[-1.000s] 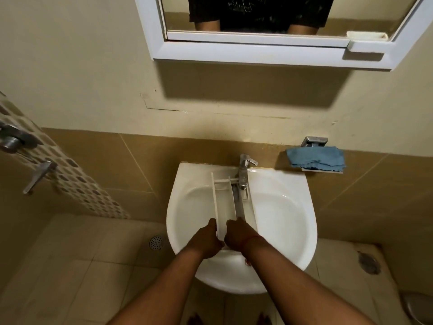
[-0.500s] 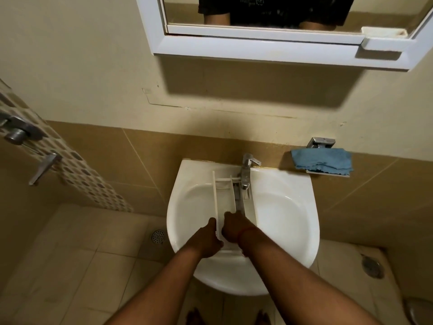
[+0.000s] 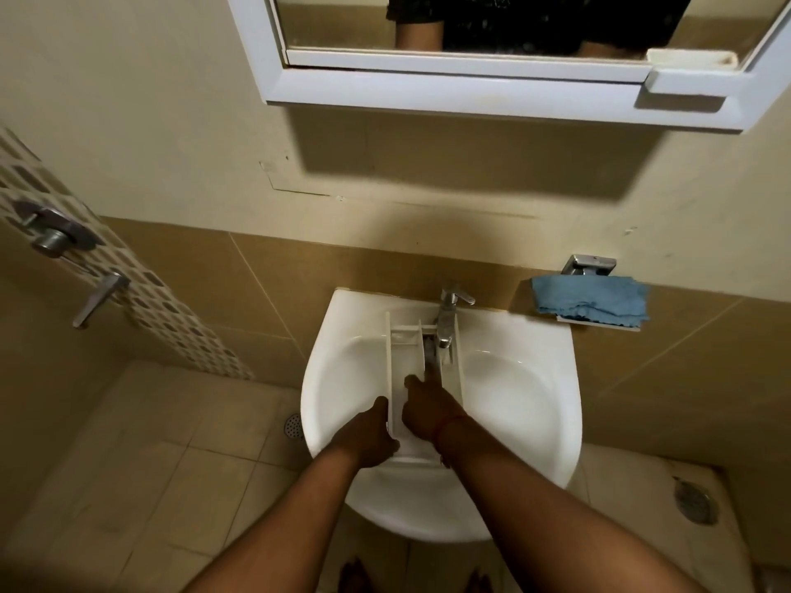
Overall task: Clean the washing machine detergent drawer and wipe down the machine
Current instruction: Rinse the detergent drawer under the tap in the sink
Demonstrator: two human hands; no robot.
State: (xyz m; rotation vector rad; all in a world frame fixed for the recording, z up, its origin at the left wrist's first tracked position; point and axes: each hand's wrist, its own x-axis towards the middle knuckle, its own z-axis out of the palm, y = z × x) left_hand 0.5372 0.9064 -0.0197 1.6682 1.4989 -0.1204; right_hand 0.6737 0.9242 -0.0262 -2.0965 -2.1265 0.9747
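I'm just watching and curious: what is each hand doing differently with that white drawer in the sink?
The left hand grips the detergent drawer by its left side wall at the near end, steadying it. The right hand lies inside the drawer, fingers reaching forward along its floor toward the tap, apparently rubbing it. The left hand sits nearer the person, the right farther in. Both touch the drawer over the white sink.

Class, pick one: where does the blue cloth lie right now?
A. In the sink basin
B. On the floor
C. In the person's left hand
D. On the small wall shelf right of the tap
D: the blue cloth lies folded on the small wall shelf, right of the tap and above the sink rim.
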